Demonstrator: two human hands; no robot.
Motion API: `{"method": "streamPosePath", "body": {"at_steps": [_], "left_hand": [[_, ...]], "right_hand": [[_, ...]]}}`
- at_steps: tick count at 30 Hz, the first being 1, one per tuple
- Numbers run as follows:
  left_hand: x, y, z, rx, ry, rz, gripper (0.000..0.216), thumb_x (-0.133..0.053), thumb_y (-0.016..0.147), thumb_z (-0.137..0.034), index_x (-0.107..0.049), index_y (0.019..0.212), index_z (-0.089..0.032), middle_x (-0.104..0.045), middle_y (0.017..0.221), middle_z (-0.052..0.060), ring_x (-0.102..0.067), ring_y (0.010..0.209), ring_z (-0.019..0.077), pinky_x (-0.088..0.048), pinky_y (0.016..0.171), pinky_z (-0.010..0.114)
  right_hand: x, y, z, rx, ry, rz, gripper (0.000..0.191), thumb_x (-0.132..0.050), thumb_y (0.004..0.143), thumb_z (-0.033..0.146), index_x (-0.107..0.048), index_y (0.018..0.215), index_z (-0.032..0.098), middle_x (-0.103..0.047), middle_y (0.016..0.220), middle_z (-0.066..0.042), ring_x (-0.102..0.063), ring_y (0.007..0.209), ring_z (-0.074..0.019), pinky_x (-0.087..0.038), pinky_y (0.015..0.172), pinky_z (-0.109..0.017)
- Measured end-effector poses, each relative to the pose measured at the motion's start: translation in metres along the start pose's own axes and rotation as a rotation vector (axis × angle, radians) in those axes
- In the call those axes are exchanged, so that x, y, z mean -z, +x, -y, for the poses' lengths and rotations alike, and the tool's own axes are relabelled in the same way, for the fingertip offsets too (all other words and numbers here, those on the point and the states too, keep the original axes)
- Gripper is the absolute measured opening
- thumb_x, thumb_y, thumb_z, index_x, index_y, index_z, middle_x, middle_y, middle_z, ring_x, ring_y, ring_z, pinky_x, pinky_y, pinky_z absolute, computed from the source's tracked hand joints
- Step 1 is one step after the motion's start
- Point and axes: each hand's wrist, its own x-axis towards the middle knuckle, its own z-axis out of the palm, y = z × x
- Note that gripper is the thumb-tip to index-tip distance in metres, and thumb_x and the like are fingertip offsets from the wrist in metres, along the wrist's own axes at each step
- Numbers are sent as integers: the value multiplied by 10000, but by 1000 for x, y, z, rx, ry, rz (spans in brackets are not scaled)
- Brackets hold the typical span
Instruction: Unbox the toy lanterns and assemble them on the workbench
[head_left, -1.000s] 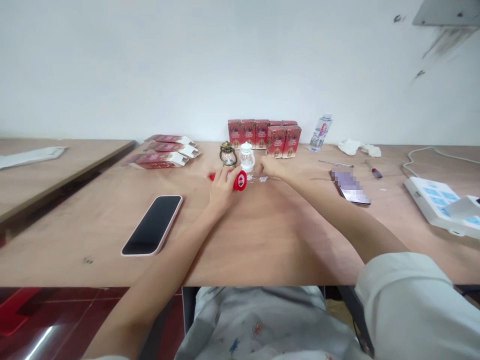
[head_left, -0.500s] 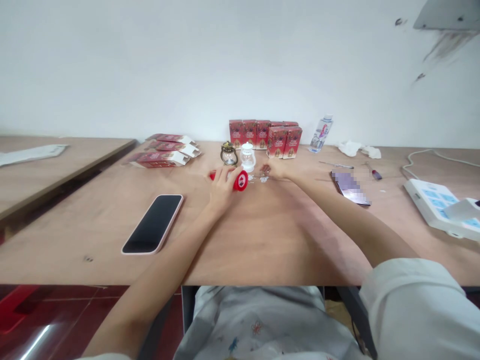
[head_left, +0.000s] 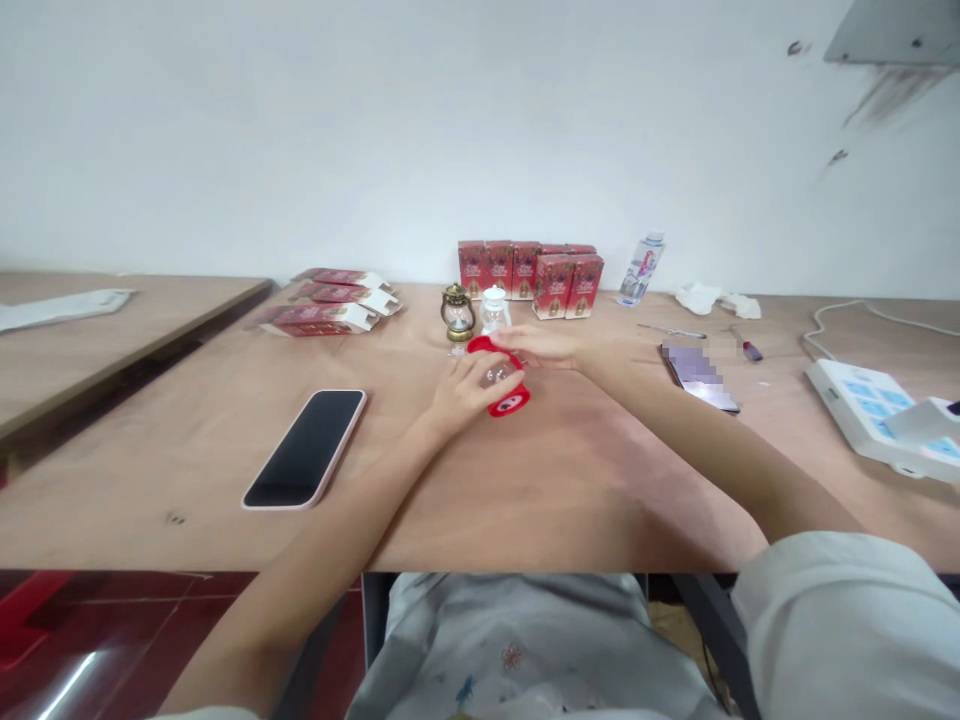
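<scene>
shifted rightward, red lantern [head_left: 498, 376] lies between hands [head_left: 459, 393], left clamping it, right's grip unclear.

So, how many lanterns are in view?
3: red lantern in the left hand, brass lantern beyond it, white lantern beside the brass one. Boxes could hide more.

We had a pink-cased black phone [head_left: 305, 450] left, clear plastic bottle [head_left: 642, 268] by the white wall [head_left: 337, 130], white rectangular power strip [head_left: 853, 398] right.
</scene>
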Motion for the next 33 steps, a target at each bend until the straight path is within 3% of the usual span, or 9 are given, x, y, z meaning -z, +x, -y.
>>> {"method": "streamPosePath", "body": {"at_steps": [3,6,10,12,14,19,27,30,33], "left_hand": [[-2,3,-4,-117,-19,33,324,-391,934,-223,-600,1148,-347,-621,1195,37,-527,1153,166,-398,943,328],[-5,5,-11,-100,34,-38,372,-402,912,-187,-524,1253,-272,-565,1275,81,-475,1223,190,-379,985,357],[-11,5,-16,-43,81,-27,355,-429,858,-148,-550,1193,-161,-546,1280,124,-455,1221,248,-368,978,399],[-15,5,-16,-87,88,63,266,-440,848,-155,-608,1054,-154,-588,1209,112,-482,1170,262,-359,964,413],[-18,5,-14,-130,73,175,205,-450,849,-170,-626,951,-154,-631,1090,98,-520,1085,255,-357,937,412],[-19,4,-12,-83,-8,347,188,-443,876,-189,-623,921,-160,-638,945,70,-535,961,213,-348,851,369],[-19,5,-13,-60,-48,415,194,-435,875,-178,-609,956,-155,-624,984,74,-533,959,211,-332,776,332],[-20,6,-13,-55,-47,421,201,-427,878,-178,-607,963,-154,-619,987,77,-533,962,213,-336,778,331],[-20,5,-13,-51,-52,433,203,-428,876,-175,-604,974,-152,-613,1001,80,-534,969,212,-346,789,330]], "right_hand": [[2,-7,5,13,1,-15,211,-705,708,197,-639,906,163,-694,831,-34,-649,707,-146,-525,613,-243],[28,-8,9,53,-58,-129,247,-716,670,166,-619,898,163,-679,819,-27,-637,691,-143,-520,607,-256],[75,2,8,193,-173,-551,300,-723,641,211,-542,880,188,-631,818,-7,-607,732,-153,-507,628,-293],[91,12,3,276,-283,-814,385,-735,587,194,-503,894,206,-609,848,3,-588,775,-164,-502,700,-339],[98,23,-4,337,-425,-978,424,-726,556,164,-490,906,214,-596,883,0,-570,821,-176,-478,787,-377],[93,44,-18,345,-650,-948,372,-679,597,174,-497,920,215,-599,928,-27,-561,915,-214,-428,861,-388],[91,48,-21,210,-755,-878,391,-707,622,303,-495,936,205,-626,945,-56,-582,902,-237,-439,828,-401],[96,48,-17,247,-769,-935,315,-563,774,421,-498,970,183,-624,1019,-98,-581,953,-241,-428,872,-408],[104,48,-9,268,-891,-1033,298,-393,868,334,-483,1094,161,-592,1137,-138,-527,1085,-267,-382,945,-461]]}}
